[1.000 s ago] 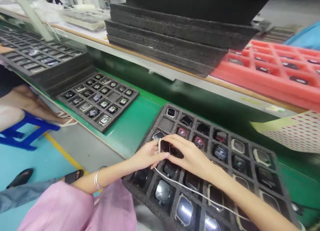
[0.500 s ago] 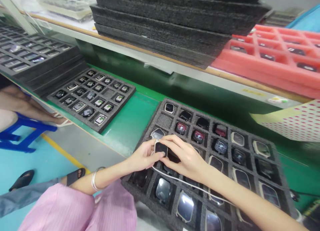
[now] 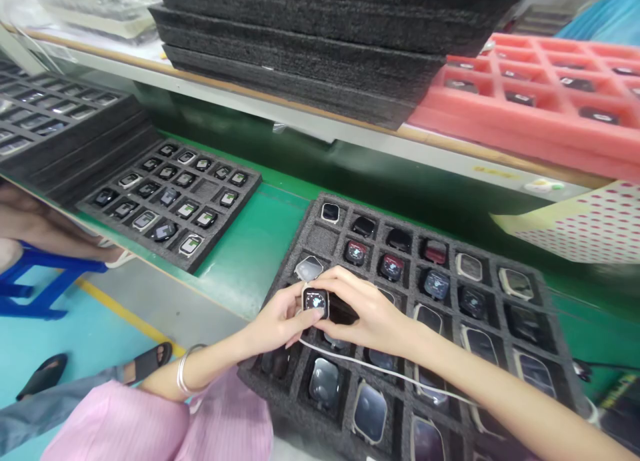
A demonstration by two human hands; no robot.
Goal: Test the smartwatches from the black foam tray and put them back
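My left hand (image 3: 277, 318) and my right hand (image 3: 367, 314) meet over a black foam tray (image 3: 313, 238) on the green belt. Both pinch a small smartwatch body (image 3: 315, 301), its screen lit and facing up. A thin white cable (image 3: 380, 371) runs from under the watch across the tray toward my right forearm. The tray's pockets hold several watch bodies, some with dark screens, some pale-cased.
A second black foam tray (image 3: 170, 198) with watches lies to the left on the belt (image 3: 250, 248). Stacked black foam trays (image 3: 300, 54) and a red foam tray (image 3: 525, 108) sit on the shelf behind. Another person's leg (image 3: 35, 221) and a blue stool (image 3: 45, 274) are at left.
The watch in my hands has turned so its screen faces up, and the screen now shows a lit display. My hands stayed over the same pockets; the view shifted a little.
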